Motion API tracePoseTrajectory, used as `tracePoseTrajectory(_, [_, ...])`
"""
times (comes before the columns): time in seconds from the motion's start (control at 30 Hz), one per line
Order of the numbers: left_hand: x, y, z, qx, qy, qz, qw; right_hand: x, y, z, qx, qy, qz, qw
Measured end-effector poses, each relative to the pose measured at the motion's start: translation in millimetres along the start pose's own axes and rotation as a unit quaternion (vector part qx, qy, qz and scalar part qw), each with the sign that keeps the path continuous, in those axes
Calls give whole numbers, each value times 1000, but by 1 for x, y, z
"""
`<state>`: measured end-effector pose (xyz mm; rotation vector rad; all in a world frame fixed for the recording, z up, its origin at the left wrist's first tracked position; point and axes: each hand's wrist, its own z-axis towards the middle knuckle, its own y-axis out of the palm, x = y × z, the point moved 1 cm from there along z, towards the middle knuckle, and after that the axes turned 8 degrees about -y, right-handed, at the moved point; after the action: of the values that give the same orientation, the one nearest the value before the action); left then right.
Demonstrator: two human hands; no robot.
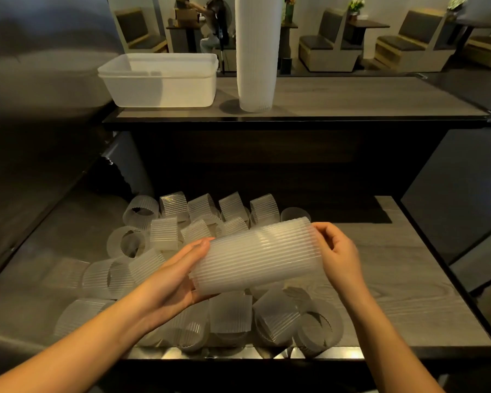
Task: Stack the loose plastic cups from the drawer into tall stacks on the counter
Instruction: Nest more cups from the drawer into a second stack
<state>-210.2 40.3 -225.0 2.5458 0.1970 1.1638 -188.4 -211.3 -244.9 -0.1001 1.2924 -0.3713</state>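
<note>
1. Over the open drawer (pixel 408 279), I hold a short nested stack of ribbed plastic cups (pixel 257 255) on its side, tilted, clear of the loose cups beneath it.

2. My left hand (pixel 179 275) cradles the stack's near end from below, palm up and fingers spread along the ribs; it supports more than it clamps.

3. My right hand (pixel 339 255) pinches the far rim between thumb and fingertips, a narrow grip at the stack's mouth.

4. Loose cups (pixel 170 232) lie scattered on the drawer floor, most on their sides, some mouth up, crowding its left and middle; the right part of the floor is bare wood grain.

5. On the counter (pixel 352 97) above stands 1 tall stack (pixel 257 52), upright and running out of the top of the view, just beside a white plastic tub (pixel 159 80).

6. I judge these cups very light, thin-walled and springy: squeezed hard they would flex, and a nested column held flat could slide apart at any joint.

7. The ribs look to offer some friction, so the safest hold, in my view, is one hand under the base and one capping the open rim, pressing gently endwise.

8. Many cups remain in the drawer, so the job looks well short of finished.
</note>
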Motion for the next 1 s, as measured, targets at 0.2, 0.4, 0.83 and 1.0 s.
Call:
tracePoseTrajectory(0.2, [1,-1,-1,-4,7,2,1000,34,-21,25,33,27,-166,985])
tracePoseTrajectory(0.4, [3,-1,-3,-3,10,2,1000,69,-24,36,-18,135,-261,956])
tracePoseTrajectory(0.83, [5,-1,-8,5,12,-5,1000,92,3,19,-204,85,-299,928])
tracePoseTrajectory(1.0, [5,-4,-8,6,16,6,1000,97,4,18,-197,15,-371,907])
